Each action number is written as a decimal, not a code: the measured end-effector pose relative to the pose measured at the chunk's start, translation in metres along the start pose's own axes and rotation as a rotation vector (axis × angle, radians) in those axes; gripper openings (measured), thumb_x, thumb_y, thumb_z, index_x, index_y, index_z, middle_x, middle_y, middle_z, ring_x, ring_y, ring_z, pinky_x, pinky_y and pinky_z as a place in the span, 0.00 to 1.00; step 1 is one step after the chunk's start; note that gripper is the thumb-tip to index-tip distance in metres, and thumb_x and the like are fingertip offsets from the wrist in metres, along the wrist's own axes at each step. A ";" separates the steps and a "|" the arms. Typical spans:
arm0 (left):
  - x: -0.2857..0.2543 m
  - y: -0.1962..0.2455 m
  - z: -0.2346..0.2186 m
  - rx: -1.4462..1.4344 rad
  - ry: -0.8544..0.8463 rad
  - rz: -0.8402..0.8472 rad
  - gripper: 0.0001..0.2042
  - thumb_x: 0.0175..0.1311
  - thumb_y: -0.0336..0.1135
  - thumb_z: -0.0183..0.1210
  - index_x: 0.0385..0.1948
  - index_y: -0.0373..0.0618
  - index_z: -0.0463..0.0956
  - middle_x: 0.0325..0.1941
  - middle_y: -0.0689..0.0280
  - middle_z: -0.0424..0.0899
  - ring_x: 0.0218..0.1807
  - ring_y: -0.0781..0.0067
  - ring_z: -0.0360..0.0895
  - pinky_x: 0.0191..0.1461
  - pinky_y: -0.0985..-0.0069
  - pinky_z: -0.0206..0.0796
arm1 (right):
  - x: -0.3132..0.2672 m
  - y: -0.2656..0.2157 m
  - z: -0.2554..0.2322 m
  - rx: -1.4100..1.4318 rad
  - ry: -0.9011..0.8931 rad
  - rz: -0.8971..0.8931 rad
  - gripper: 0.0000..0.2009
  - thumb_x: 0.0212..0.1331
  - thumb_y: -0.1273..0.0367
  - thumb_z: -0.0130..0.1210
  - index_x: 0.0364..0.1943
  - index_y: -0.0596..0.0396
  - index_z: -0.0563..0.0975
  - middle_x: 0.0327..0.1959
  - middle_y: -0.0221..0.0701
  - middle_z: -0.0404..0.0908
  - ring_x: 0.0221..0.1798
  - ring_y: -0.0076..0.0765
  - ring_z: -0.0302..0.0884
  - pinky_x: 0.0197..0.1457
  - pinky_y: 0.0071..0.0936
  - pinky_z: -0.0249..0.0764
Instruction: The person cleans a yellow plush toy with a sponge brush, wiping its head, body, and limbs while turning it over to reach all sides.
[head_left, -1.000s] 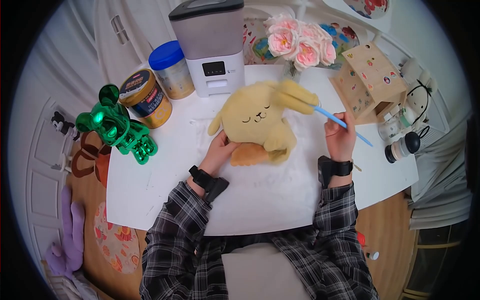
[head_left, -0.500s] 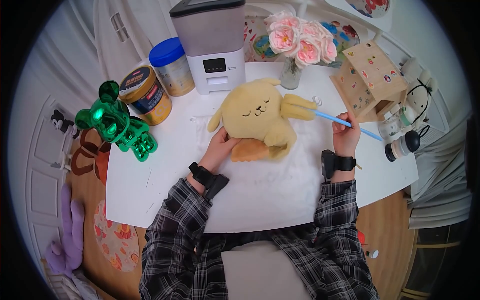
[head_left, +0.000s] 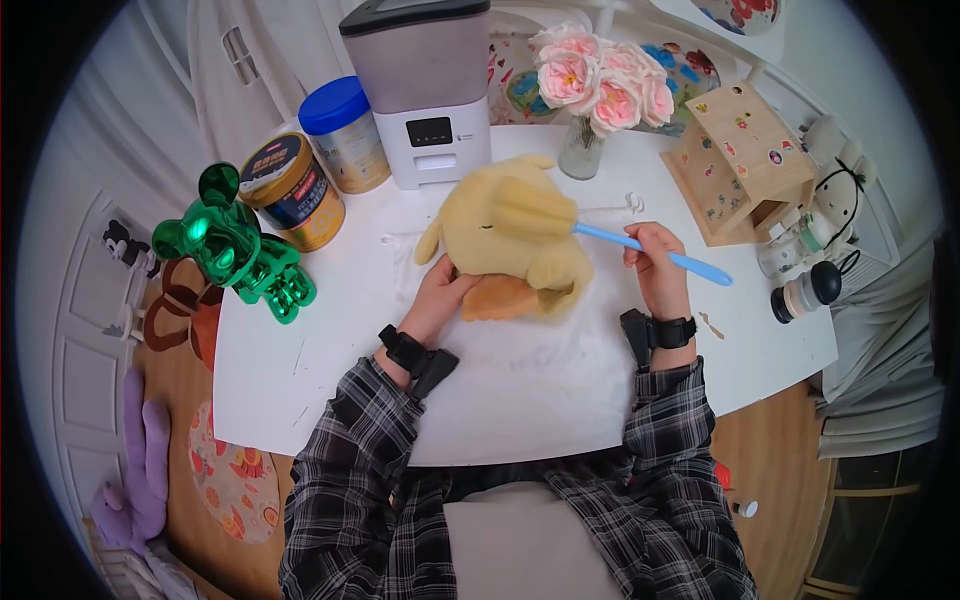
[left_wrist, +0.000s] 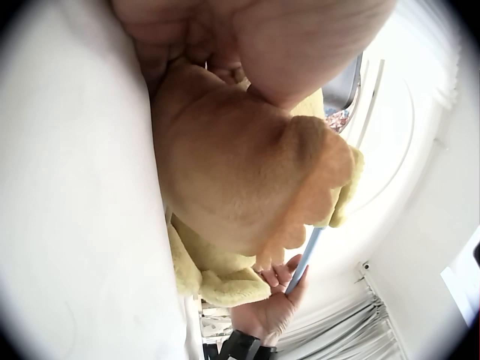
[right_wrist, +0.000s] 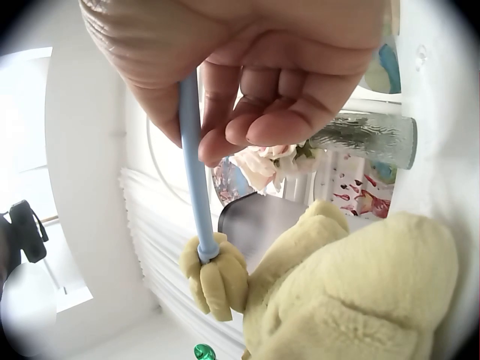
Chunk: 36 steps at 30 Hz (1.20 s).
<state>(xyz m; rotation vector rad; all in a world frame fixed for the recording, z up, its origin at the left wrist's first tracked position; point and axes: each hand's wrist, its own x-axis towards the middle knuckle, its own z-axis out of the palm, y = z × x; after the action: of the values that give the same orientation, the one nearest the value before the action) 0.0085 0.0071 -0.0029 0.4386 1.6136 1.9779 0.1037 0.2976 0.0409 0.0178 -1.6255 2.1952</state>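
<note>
A yellow plush toy (head_left: 470, 245) with an orange-brown scalloped part (head_left: 500, 298) sits on a white cloth (head_left: 520, 400). My left hand (head_left: 437, 300) holds it at its lower left side, thumb over the orange-brown part. In my right hand (head_left: 658, 265), thumb and fingers pinch the blue handle of a duster (head_left: 625, 238). The duster's soft yellow head (head_left: 535, 207) lies across the toy's face in the head view, covering most of its features. The right wrist view shows the blue handle (right_wrist: 196, 180) running into the head's thick lobes (right_wrist: 217, 281).
Behind the toy stand a white-and-grey dispenser (head_left: 430, 140) and a glass vase (head_left: 582, 150) of pink roses. Two tubs (head_left: 300, 195) and a shiny green bear figure (head_left: 235, 255) are at the left. On the right are a wooden house (head_left: 740, 165) and a black-capped bottle (head_left: 805, 293).
The duster head first moved off the toy's upper right to beside it, then swept left over the face. My right hand moved right, then back left. The left hand keeps its hold.
</note>
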 end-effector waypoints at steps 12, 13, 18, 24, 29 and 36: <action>0.002 -0.006 -0.002 -0.007 -0.018 0.021 0.19 0.67 0.32 0.52 0.59 0.41 0.65 0.57 0.66 0.75 0.57 0.77 0.73 0.59 0.78 0.65 | -0.002 -0.019 -0.008 0.215 0.056 -0.176 0.17 0.67 0.63 0.43 0.45 0.66 0.74 0.25 0.30 0.74 0.27 0.24 0.68 0.31 0.21 0.65; 0.001 -0.002 0.000 0.008 -0.027 0.016 0.19 0.68 0.32 0.51 0.59 0.41 0.64 0.57 0.65 0.74 0.57 0.77 0.73 0.59 0.78 0.66 | -0.006 -0.017 0.003 0.119 -0.014 -0.187 0.18 0.68 0.62 0.43 0.45 0.67 0.74 0.27 0.31 0.76 0.28 0.24 0.70 0.32 0.21 0.66; 0.000 0.001 0.002 0.072 -0.051 0.075 0.20 0.68 0.32 0.51 0.61 0.42 0.62 0.59 0.65 0.73 0.59 0.76 0.71 0.61 0.77 0.64 | -0.022 -0.017 0.050 -0.341 -0.196 -0.247 0.17 0.65 0.62 0.50 0.41 0.65 0.78 0.31 0.36 0.79 0.32 0.29 0.72 0.36 0.24 0.69; 0.002 0.001 0.002 0.096 -0.031 0.074 0.20 0.68 0.32 0.50 0.61 0.41 0.62 0.59 0.65 0.73 0.59 0.76 0.71 0.62 0.77 0.63 | -0.019 -0.017 0.034 -0.401 -0.016 -0.266 0.10 0.63 0.70 0.50 0.37 0.63 0.80 0.25 0.31 0.79 0.30 0.24 0.73 0.37 0.21 0.68; 0.004 -0.002 -0.001 0.034 -0.015 0.029 0.20 0.68 0.32 0.50 0.60 0.41 0.63 0.58 0.65 0.74 0.58 0.76 0.72 0.60 0.78 0.65 | -0.014 -0.024 0.019 -0.470 0.156 -0.271 0.12 0.65 0.69 0.48 0.37 0.63 0.79 0.26 0.31 0.78 0.31 0.24 0.73 0.39 0.21 0.68; -0.001 0.007 0.005 -0.005 -0.011 0.022 0.20 0.68 0.31 0.49 0.60 0.41 0.62 0.59 0.65 0.73 0.58 0.76 0.72 0.61 0.78 0.64 | -0.028 -0.019 0.066 -0.670 -0.191 -0.554 0.11 0.63 0.70 0.47 0.40 0.63 0.78 0.35 0.38 0.80 0.38 0.34 0.75 0.43 0.26 0.70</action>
<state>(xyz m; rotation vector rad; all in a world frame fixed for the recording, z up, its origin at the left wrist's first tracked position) 0.0110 0.0091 0.0047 0.4663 1.6032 1.9927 0.1207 0.2332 0.0724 0.4378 -2.0738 1.2115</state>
